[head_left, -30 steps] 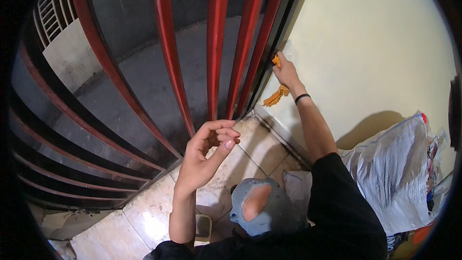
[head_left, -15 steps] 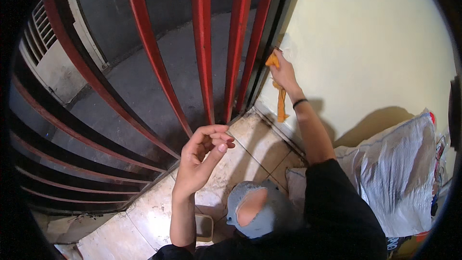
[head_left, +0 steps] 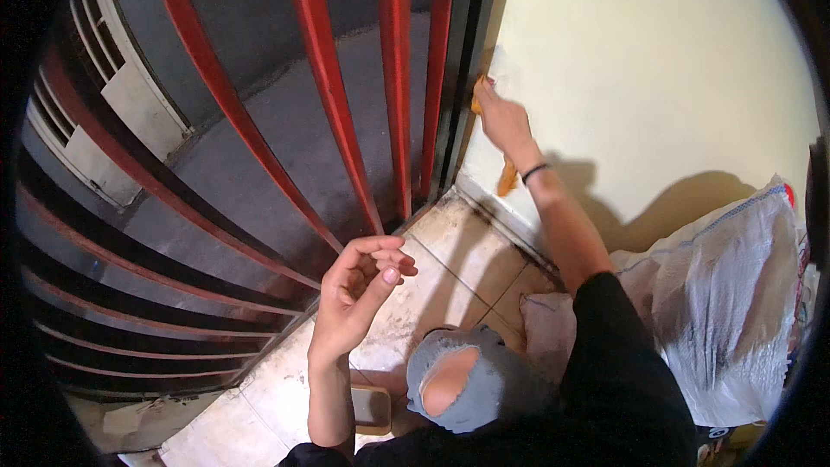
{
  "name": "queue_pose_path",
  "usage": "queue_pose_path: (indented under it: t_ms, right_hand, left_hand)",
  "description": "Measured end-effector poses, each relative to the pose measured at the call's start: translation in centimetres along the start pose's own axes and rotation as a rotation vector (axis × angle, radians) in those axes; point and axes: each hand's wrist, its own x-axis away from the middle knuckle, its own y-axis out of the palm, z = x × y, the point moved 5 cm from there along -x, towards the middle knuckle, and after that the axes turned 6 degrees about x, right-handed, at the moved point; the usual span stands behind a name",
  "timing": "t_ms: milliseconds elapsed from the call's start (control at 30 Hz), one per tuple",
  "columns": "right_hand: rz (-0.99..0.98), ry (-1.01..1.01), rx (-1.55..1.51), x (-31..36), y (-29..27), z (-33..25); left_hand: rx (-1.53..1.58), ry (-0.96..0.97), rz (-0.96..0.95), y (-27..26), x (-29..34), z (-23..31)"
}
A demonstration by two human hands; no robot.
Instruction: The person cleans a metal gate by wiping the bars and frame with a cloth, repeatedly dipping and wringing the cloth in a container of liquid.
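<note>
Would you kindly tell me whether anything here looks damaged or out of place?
The grey trousers are torn open, baring a knee, and dark smudges stain the otherwise pale floor tiles beside the gate.

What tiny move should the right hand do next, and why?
Maybe slide the orange cloth a little down the edge of the pale wall: the right hand holds it there, beside the red-barred gate, and the empty left hand is out of its way.
</note>
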Motion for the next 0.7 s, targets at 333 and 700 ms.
queue_pose_path:
  t_ms: [333, 700]
  right_hand:
    - [0.047, -0.077, 0.34, -1.1, 0.0, -0.2]
    - [-0.169, -0.209, 0.053, -1.6, -1.2, 0.8]
  left_hand:
    - [0.04, 0.0, -0.053, 1.0, 1.2, 0.8]
    - [0.097, -0.001, -0.07, 1.1, 0.9, 0.4]
